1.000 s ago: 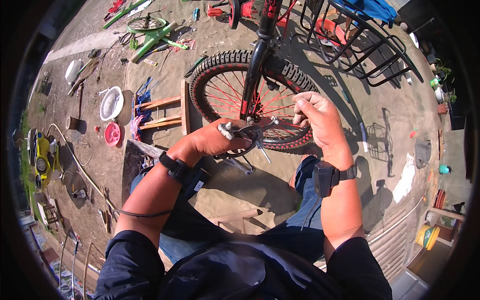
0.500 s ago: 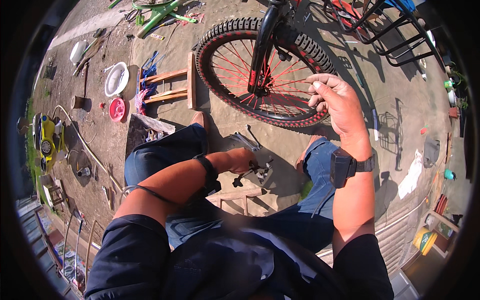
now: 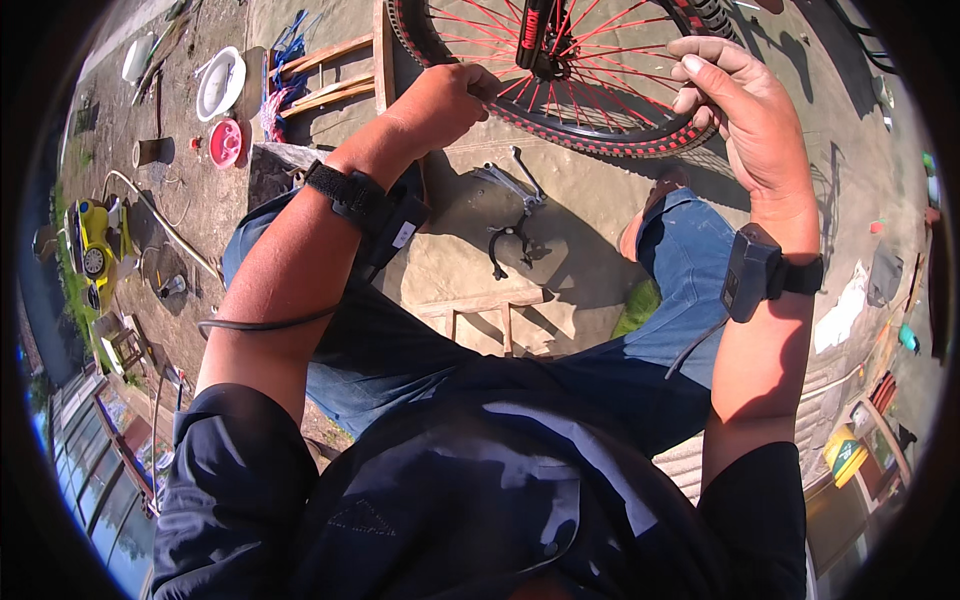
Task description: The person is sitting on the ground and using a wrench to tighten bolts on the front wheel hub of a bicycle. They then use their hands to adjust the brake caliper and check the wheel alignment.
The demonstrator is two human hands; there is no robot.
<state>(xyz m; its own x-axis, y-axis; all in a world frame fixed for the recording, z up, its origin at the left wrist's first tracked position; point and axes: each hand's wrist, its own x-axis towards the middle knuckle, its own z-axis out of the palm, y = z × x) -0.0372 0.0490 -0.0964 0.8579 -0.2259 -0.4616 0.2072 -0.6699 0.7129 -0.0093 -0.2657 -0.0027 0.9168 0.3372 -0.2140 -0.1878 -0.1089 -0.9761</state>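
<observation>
A bicycle wheel with red spokes and a black tyre (image 3: 610, 143) stands at the top, beside the black fork leg (image 3: 531, 35). My left hand (image 3: 440, 102) is raised at its near left edge, fingers curled in; whatever they hold is hidden. At the wheel's right side, my right hand (image 3: 745, 105) pinches thumb and forefinger together by the spokes; anything between them is too small to name. On the ground between my feet lie silver wrenches (image 3: 520, 180) and a black, curved metal part like a bicycle brake arm (image 3: 497, 250).
A wooden frame (image 3: 383, 60) with blue strips stands left of the wheel. Another low wooden piece (image 3: 480, 303) lies between my knees. Farther left are a white basin (image 3: 238, 80), a pink bowl (image 3: 226, 158) and a yellow toy car (image 3: 92, 260). A yellow bucket (image 3: 845, 455) stands at right.
My left hand has left the black metal part on the ground and risen to the wheel's edge. My right hand keeps its pinch beside the spokes. The view has tipped downward.
</observation>
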